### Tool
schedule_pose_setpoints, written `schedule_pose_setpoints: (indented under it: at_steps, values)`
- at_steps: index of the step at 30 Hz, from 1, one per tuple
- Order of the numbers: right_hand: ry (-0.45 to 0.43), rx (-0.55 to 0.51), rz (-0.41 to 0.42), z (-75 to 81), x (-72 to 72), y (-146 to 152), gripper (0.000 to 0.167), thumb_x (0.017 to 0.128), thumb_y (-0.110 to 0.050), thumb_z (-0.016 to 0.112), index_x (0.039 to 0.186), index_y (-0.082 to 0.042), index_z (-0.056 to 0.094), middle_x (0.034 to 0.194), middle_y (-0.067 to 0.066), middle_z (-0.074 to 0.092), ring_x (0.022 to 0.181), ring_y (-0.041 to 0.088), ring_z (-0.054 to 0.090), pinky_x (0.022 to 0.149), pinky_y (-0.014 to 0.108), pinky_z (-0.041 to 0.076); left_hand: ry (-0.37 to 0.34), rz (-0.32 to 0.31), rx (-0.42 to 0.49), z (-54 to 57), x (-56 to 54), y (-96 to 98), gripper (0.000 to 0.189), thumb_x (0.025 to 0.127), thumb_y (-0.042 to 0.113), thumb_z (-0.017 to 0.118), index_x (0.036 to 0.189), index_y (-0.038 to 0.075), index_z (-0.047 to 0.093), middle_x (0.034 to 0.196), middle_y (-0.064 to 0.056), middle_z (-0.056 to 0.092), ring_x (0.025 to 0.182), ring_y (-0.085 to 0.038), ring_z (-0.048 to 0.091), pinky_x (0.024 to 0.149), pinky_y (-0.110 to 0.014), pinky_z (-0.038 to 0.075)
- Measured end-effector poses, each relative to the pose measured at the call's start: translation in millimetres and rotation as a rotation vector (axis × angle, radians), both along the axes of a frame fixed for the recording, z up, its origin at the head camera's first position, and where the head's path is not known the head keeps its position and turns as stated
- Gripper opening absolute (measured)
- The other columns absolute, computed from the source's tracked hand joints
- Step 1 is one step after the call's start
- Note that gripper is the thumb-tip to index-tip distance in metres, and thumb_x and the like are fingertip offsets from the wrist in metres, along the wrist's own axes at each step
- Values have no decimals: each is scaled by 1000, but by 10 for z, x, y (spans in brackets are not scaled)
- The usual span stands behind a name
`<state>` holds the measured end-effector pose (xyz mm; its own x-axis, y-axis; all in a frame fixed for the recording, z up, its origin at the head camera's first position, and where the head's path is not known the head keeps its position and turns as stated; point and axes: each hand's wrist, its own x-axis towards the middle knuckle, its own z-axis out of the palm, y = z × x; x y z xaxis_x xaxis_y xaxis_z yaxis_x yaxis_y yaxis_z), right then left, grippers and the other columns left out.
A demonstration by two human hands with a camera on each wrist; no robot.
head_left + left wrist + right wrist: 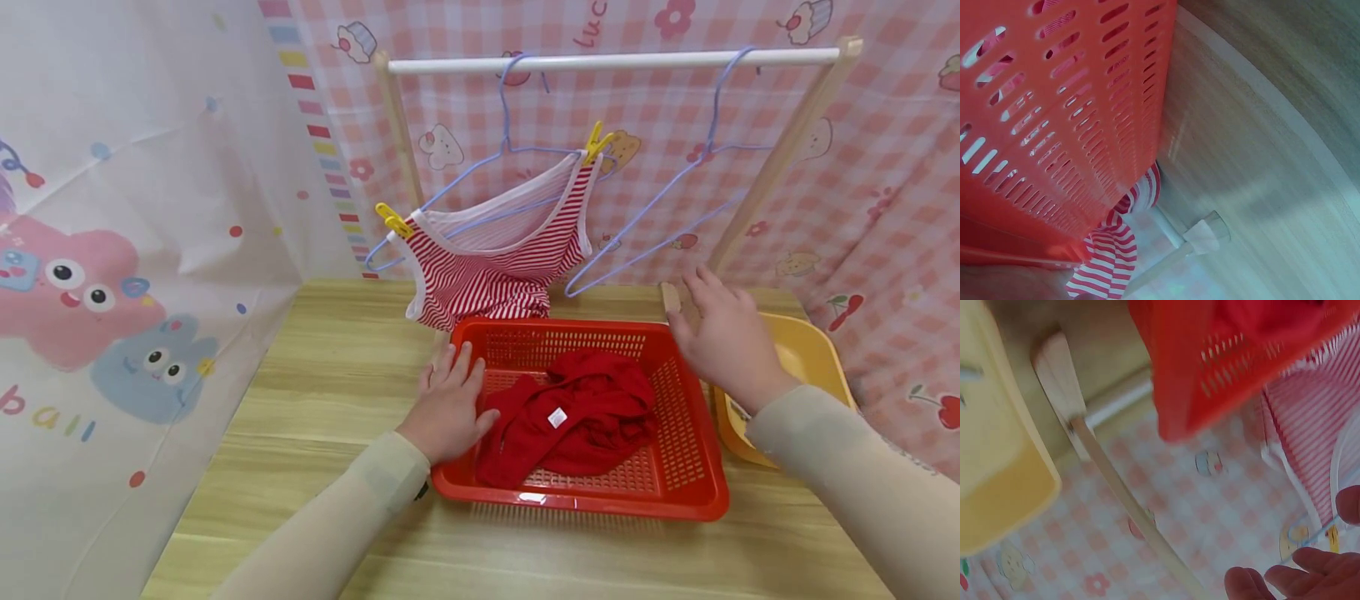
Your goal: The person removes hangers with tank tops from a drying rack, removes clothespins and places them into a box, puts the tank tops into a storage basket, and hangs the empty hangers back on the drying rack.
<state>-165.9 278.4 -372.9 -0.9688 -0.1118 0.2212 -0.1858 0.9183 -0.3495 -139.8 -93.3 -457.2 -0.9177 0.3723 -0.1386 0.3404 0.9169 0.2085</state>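
My left hand (447,408) rests on the left rim of a red plastic basket (585,502), fingers spread and thumb over the inner side. Inside the basket lies a crumpled red garment (607,392) with a white label. My right hand (723,342) hovers between the basket's right side and a yellow basin (813,350), fingers apart with nothing in them. Behind the basket, a red-and-white striped tank top (525,267) hangs from a blue hanger (505,108). Yellow clothespins (393,221) fix both its straps, and its lower end drops behind the basket's back rim.
A rack with a white bar (637,62) and wooden posts stands at the back of the wooden table (300,417). A second blue hanger (637,218), bare, hangs on its right. A wooden rack foot (1060,381) lies between basket and basin. Patterned cloths surround the table.
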Motion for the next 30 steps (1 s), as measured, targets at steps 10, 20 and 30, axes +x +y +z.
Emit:
schedule_pose_setpoints:
  at_steps: [10, 20, 30]
  values:
    - [-190, 34, 42, -314, 313, -57, 72, 104, -25, 60, 158, 13, 30, 163, 40, 27, 147, 61, 28, 118, 71, 25, 3, 0, -12, 0, 0, 4, 83, 101, 52, 61, 166, 10, 30, 178, -14, 11, 164, -40, 4, 129, -67, 13]
    - [-307, 78, 17, -510, 480, -77, 79, 103, -30, 63, 159, 12, 26, 165, 42, 16, 132, 71, 33, 110, 80, 33, 2, 0, -16, 11, 9, 7, 83, 102, 53, 60, 166, 10, 30, 178, -14, 10, 164, -40, 4, 129, -66, 13]
    - [-305, 47, 19, -785, 589, -100, 81, 100, -21, 64, 157, 18, 21, 167, 42, 8, 137, 69, 31, 114, 77, 31, 12, -2, -19, 24, 18, 8, 81, 102, 52, 60, 166, 10, 31, 177, -15, 12, 164, -41, 4, 129, -66, 14]
